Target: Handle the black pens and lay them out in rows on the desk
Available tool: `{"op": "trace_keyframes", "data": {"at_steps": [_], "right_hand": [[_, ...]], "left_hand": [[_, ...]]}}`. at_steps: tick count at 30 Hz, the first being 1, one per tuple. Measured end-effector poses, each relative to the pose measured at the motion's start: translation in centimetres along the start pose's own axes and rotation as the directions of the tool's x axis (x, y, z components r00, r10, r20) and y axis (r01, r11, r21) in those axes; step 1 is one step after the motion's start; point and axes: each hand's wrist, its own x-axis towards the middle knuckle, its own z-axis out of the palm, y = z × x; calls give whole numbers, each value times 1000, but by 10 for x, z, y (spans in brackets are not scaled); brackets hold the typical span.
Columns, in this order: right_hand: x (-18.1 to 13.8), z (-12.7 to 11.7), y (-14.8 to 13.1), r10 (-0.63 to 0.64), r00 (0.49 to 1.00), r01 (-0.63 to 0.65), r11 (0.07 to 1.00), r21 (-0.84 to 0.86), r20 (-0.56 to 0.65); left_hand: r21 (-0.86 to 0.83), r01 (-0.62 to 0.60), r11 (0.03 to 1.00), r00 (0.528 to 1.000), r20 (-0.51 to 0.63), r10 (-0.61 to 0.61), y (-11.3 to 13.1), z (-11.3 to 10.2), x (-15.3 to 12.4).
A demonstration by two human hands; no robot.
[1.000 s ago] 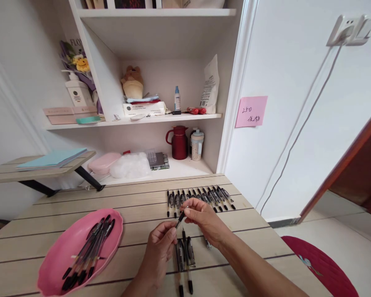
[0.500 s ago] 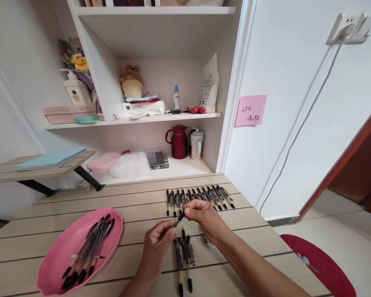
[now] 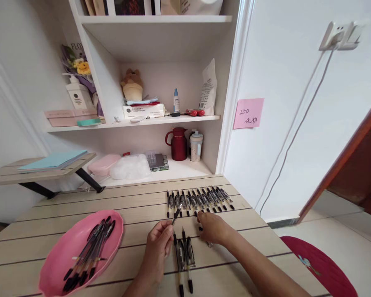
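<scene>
Head view: the left hand (image 3: 156,244) pinches a slim black-gripped plastic pen (image 3: 177,214) above the pale wood-plank counter (image 3: 136,233).
Its rear part sits between thumb and curled fingers, silvery tip angled up and away; the right hand's (image 3: 212,227) fingers bend low beside a partly hidden small black object (image 3: 200,228), whether gripping it I cannot tell.

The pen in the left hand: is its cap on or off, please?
Off: the pen held in the left hand shows its black grip and narrow, pale tip uncovered.
</scene>
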Motion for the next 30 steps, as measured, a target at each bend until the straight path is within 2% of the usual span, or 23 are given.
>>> {"op": "trace_keyframes", "data": {"at_steps": [2, 3, 4, 6, 8, 9, 11, 15, 21, 30], "right_hand": [[7, -4, 2, -2, 997, 18, 972, 236, -71], [10, -8, 2, 10, 993, 40, 916, 398, -121], [13, -12, 2, 30, 985, 73, 822, 564, -172], [17, -19, -1, 90, 962, 169, 554, 815, -260], [17, -24, -5, 142, 942, 250, 313, 916, -305], [16, -24, -8, 150, 939, 271, 236, 933, -310], [14, -24, -12, 139, 945, 277, 146, 950, -297], [11, -19, -20, 86, 965, 240, 96, 966, -249], [6, -3, -36, -30, 986, 168, 101, 981, -166], [4, 5, -38, -86, 989, 129, 130, 983, -118]], "left_hand": [[14, 16, 1000, 1000, 18, -16, 0, 1, -1], [17, 22, 1000, 999, 28, -23, 0, 2, -2], [18, 26, 999, 999, 38, -26, 0, 3, -2], [28, 23, 999, 998, 54, -24, -1, 3, -4], [44, 13, 999, 998, 61, -16, -1, 4, -4], [51, 10, 999, 998, 63, -13, -1, 4, -5], [59, 13, 998, 998, 60, -17, -1, 4, -5], [67, 25, 997, 998, 58, -29, -1, 5, -5], [41, 21, 999, 997, 78, -24, 0, 6, -6], [35, 8, 999, 1000, 24, -9, -1, 7, -9]]}}
